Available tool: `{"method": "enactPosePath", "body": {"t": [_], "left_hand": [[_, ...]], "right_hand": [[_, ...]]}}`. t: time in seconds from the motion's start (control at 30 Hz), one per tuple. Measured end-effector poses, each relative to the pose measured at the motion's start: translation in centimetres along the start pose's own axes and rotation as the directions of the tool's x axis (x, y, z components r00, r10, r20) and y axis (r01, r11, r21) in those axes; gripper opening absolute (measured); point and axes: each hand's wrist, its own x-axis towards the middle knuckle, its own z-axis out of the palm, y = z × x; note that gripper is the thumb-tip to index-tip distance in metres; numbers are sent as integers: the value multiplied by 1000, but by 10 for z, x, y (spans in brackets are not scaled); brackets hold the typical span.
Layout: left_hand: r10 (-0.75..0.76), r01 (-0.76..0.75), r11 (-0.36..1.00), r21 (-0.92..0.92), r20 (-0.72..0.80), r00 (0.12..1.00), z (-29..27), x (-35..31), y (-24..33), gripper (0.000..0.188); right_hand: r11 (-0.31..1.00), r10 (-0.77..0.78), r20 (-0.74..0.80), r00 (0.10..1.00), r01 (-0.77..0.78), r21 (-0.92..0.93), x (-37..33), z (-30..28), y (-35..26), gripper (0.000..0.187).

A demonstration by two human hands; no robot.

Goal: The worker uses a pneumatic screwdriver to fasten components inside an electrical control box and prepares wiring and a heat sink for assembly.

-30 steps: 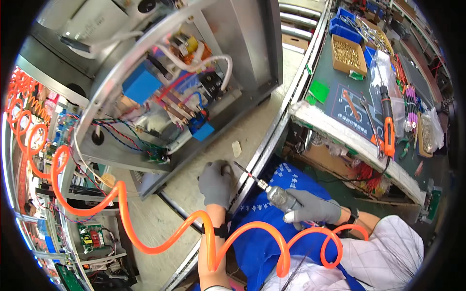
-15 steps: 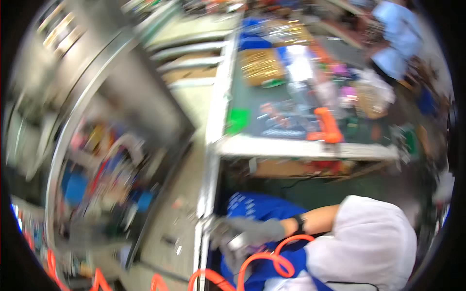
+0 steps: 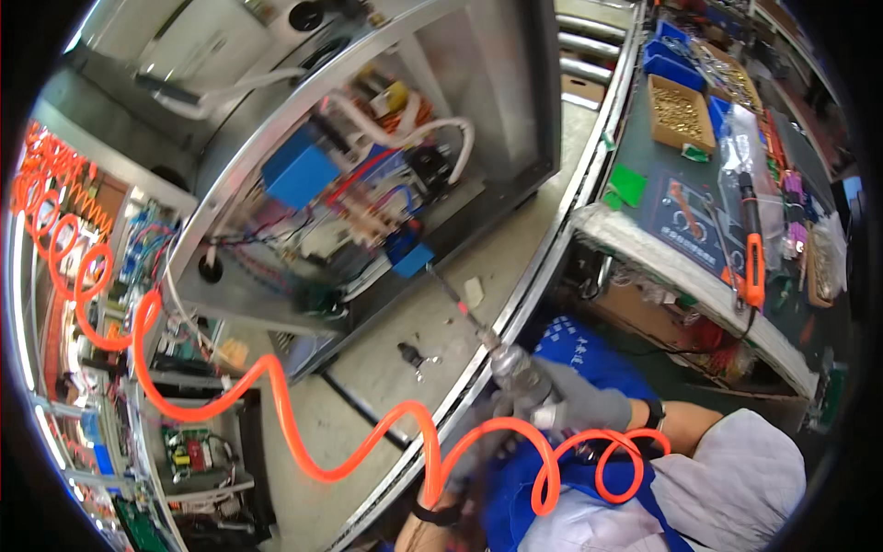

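My right hand [image 3: 589,402], in a grey glove, is closed around an air screwdriver [image 3: 517,370]. The tool's long bit [image 3: 455,302] points up and left, its tip beside a small blue part [image 3: 413,260] at the cabinet's lower edge. Lower down, my left hand [image 3: 471,446], gloved as well, is near the tool's underside; blur and the hose hide its fingers. An orange coiled hose [image 3: 405,409] loops across both forearms. The open metal cabinet [image 3: 510,110] shows wiring, a blue box [image 3: 300,167] and white tubes inside.
Small loose parts [image 3: 416,357] lie on the pale surface beside the cabinet. At right, a workbench [image 3: 681,267] holds a carton of brass pieces [image 3: 679,115], blue bins [image 3: 670,63] and an orange-black electric screwdriver [image 3: 753,244]. Rollers [image 3: 589,44] run behind.
The view has swung left, so cabinet and bench appear farther right. The screwdriver's bit now extends toward the cabinet, and my left wrist has come into sight.
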Motion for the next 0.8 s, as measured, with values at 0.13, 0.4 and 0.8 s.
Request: {"method": "enactPosePath", "body": {"t": [0.13, 0.4, 0.8], "left_hand": [[472, -287, 879, 380, -622, 625, -27, 17, 54, 31], [717, -437, 696, 570, -586, 378, -49, 94, 113, 68], [752, -554, 655, 513, -510, 417, -76, 119, 124, 49]], "right_hand": [[1000, 10, -6, 1000, -9, 25, 17, -2, -29, 68], [997, 30, -150, 988, -40, -68, 43, 10, -44, 35], [990, 117, -175, 977, -129, -54, 51, 4, -58, 32]]}}
